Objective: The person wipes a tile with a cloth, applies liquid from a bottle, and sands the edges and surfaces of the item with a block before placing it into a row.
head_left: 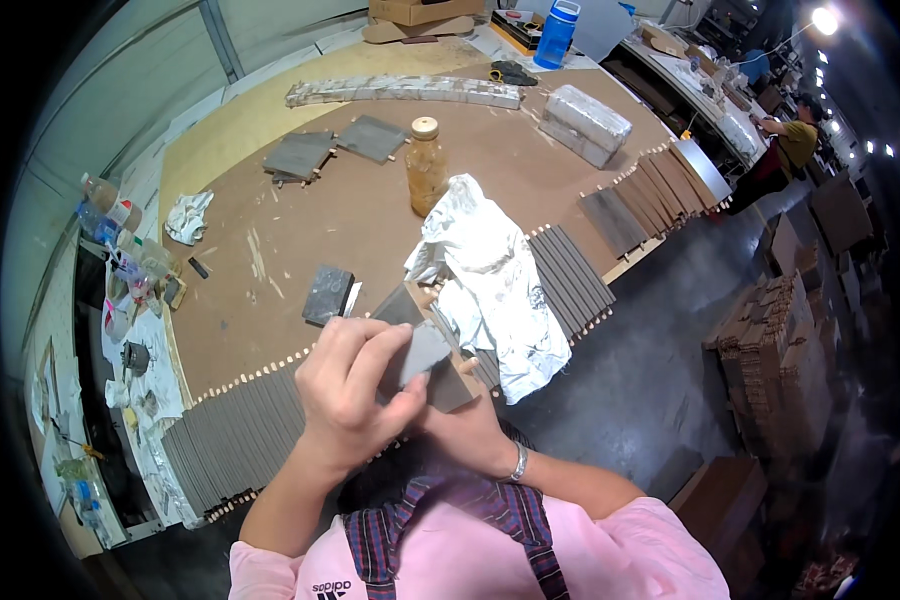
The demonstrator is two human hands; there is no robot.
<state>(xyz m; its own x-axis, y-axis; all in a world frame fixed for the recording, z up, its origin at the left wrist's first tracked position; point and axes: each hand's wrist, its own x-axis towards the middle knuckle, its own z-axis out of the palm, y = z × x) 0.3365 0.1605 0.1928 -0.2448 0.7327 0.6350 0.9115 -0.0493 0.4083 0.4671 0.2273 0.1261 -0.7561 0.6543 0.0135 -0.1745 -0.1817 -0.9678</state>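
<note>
My left hand [348, 388] is closed, pinching a light grey folded sheet [426, 350] that looks like sandpaper. It presses the sheet to the face of a small grey-stained wooden board [454, 392] with dowel pegs at its end. From below, my right hand [473, 436] grips that board; its fingers are partly hidden under it. A crumpled white cloth [495, 290] lies just beyond, over a row of boards. Past my left hand sits a dark grey block [328, 294] on the brown tabletop [260, 260].
Rows of pegged boards line the near edge at left [235, 440] and right [570, 275]. A capped jar [426, 170] stands mid-table; loose boards [300, 155], a wrapped block [585, 125] and a blue bottle [558, 35] lie farther. A co-worker [795, 140] stands at far right.
</note>
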